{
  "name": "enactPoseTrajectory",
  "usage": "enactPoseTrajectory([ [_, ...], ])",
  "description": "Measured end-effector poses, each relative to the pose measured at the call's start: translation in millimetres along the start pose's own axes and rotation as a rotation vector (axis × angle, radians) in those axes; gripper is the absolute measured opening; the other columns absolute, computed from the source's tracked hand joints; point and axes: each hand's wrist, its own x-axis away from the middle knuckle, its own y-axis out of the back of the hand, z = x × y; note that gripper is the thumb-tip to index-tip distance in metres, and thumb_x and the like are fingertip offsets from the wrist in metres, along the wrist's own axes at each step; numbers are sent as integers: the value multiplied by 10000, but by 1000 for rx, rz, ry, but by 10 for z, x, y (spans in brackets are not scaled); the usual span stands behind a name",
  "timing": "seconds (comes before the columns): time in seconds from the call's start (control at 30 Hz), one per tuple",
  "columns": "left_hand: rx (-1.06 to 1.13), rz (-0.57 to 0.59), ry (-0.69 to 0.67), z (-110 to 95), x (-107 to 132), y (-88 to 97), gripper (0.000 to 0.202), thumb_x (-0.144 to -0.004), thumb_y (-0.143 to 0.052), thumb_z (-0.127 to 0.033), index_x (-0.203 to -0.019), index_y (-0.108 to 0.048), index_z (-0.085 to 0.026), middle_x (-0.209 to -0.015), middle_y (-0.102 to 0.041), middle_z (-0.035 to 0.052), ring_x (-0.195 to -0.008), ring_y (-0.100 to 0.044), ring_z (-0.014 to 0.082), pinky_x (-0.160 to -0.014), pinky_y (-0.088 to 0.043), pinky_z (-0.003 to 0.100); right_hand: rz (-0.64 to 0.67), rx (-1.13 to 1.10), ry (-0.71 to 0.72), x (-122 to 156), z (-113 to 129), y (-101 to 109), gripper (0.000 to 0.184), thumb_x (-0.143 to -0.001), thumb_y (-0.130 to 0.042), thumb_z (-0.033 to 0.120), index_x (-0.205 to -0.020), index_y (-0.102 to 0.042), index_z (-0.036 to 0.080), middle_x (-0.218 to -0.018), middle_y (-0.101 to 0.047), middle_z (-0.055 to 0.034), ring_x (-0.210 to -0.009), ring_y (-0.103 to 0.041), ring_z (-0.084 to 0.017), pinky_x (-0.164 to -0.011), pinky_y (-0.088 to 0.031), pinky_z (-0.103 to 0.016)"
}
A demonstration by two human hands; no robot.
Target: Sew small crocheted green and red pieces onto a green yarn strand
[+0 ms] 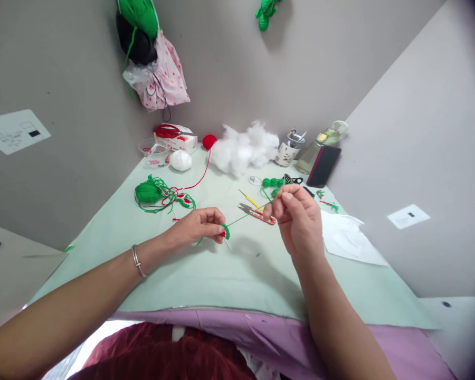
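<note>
My left hand [206,224] pinches a small green and red crocheted piece [226,232] between thumb and fingertips, low over the table. A short white yarn end hangs below the piece. From it a green strand [241,217] runs taut up to my right hand [298,219], which is raised to the right with thumb and forefinger closed. A thin needle [284,182] sticks up from those fingertips; its lower part is hidden. Just behind the strand lie small scissors [257,213] with orange handles and a yellow-handled crochet hook [252,200].
A green yarn ball [149,191] with tangled strands lies left. White stuffing [243,150], a red yarn ball [209,141] and a pen cup [288,150] stand at the back. A bottle [319,148], phone [323,167] and white sheet [350,237] are on the right.
</note>
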Motion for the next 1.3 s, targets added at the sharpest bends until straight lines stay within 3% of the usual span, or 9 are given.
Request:
enactPoseTrajectory([
  [0.07,22,1,-17,-16,3,5,254,-714,-774,-297,-824,-608,-140,-729,-658,5,-671,-651,137,-704,-507,276,3,98,13,-25,-17,31,97,-941,-523,299,-882,-534,223,-549,-469,65,-551,-594,-136,-561,-489,-284],
  [0.17,21,-11,-36,1,3,22,251,-732,-768,-307,-874,-652,-136,-790,-676,20,-706,-645,128,-732,-508,267,138,319,48,-10,-38,15,125,-920,-575,317,-873,-620,210,-667,-576,4,-607,-575,-139,-553,-468,-285],
  [0.27,19,-13,-39,38,0,45,247,-768,-739,-326,-926,-681,-145,-842,-681,28,-733,-642,127,-762,-510,273,270,566,169,27,-61,-28,111,-905,-610,283,-868,-695,222,-858,-604,-45,-767,-569,-152,-614,-457,-283],
  [0.47,-9,12,-86,52,-6,55,213,-809,-694,-341,-918,-701,-158,-848,-674,33,-777,-620,136,-795,-517,291,348,869,314,44,-116,-41,161,-941,-550,215,-899,-705,232,-837,-552,-38,-760,-532,-146,-665,-433,-289],
  [0.93,-3,-15,-97,96,-22,95,214,-825,-683,-344,-942,-697,-165,-875,-670,37,-794,-619,141,-822,-506,304,362,1058,382,42,-128,-20,216,-967,-483,202,-889,-684,222,-811,-518,-40,-745,-498,-147,-636,-397,-278],
  [1.3,-6,12,-97,63,-5,75,187,-835,-668,-321,-926,-701,-161,-872,-651,28,-802,-603,134,-815,-488,288,379,940,307,59,-173,-66,214,-969,-497,237,-885,-692,216,-809,-534,-46,-758,-534,-152,-674,-431,-280],
])
